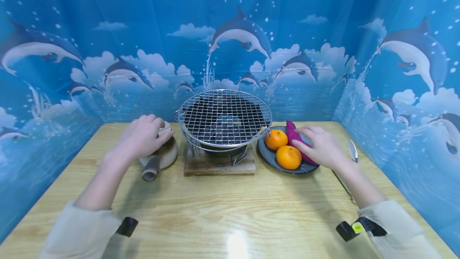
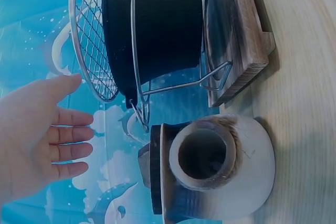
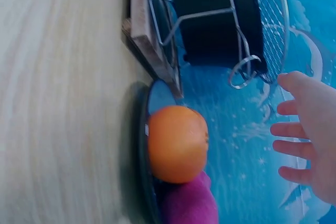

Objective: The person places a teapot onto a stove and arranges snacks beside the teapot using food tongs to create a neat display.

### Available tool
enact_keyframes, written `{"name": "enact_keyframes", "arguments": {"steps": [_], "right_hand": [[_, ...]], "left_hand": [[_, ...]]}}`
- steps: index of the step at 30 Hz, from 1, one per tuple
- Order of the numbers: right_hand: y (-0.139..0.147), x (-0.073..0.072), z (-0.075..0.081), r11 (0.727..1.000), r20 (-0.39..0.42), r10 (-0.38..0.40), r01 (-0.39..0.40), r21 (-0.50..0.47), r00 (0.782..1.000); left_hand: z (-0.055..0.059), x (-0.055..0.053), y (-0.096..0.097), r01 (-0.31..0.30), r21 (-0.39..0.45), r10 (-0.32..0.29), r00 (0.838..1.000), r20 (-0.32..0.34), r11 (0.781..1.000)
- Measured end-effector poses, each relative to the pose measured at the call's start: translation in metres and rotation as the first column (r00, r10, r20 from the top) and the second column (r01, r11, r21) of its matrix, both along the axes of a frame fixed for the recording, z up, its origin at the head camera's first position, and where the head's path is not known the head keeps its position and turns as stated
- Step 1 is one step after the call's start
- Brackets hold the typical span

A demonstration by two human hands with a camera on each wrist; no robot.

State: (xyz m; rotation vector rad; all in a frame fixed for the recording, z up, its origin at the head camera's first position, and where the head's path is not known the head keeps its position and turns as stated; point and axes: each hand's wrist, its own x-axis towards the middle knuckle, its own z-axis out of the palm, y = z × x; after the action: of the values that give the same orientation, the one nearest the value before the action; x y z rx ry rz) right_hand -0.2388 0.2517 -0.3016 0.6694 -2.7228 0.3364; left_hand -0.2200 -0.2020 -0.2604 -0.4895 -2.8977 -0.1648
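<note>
My left hand (image 1: 139,137) hovers over a pale teapot (image 1: 169,154) with a hollow side handle (image 1: 151,168). In the left wrist view the relaxed fingers (image 2: 73,151) are apart from the teapot's dark lid (image 2: 156,169) and hold nothing. On the right, my right hand (image 1: 321,147) hangs above a dark plate (image 1: 265,156), nearest to a purple sweet potato (image 1: 292,132). Two oranges (image 1: 289,157) lie beside the sweet potato. The right wrist view shows loosely spread fingers (image 3: 291,129) with a gap between them and the fruit (image 3: 178,144).
Between the hands stands a dark round stove (image 2: 152,19) topped by a wire grill net (image 1: 224,119), on a wooden base (image 1: 220,168). Metal tongs (image 1: 353,150) lie right of the plate, partly behind my right forearm. A dolphin-print curtain (image 1: 161,11) encloses the table (image 1: 201,211).
</note>
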Motion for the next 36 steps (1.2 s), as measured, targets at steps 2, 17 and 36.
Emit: {"name": "enact_keyframes", "arguments": {"steps": [2, 17, 36], "right_hand": [[-0.005, 0.001, -0.005, 0.999, -0.032, 0.041, -0.041, 0.002, 0.999], [-0.035, 0.006, -0.032, 0.954, -0.048, 0.293, -0.288, 0.080, 0.955], [-0.070, 0.006, -0.051, 0.905, 0.057, 0.386, -0.390, 0.170, 0.921]], "left_hand": [[-0.001, 0.002, 0.001, -0.003, 0.001, 0.003, 1.000, -0.007, 1.000], [-0.010, 0.013, -0.001, -0.016, 0.010, 0.016, 1.000, 0.020, 1.000], [-0.032, 0.021, -0.009, -0.021, 0.026, 0.022, 0.999, -0.029, 0.999]]}}
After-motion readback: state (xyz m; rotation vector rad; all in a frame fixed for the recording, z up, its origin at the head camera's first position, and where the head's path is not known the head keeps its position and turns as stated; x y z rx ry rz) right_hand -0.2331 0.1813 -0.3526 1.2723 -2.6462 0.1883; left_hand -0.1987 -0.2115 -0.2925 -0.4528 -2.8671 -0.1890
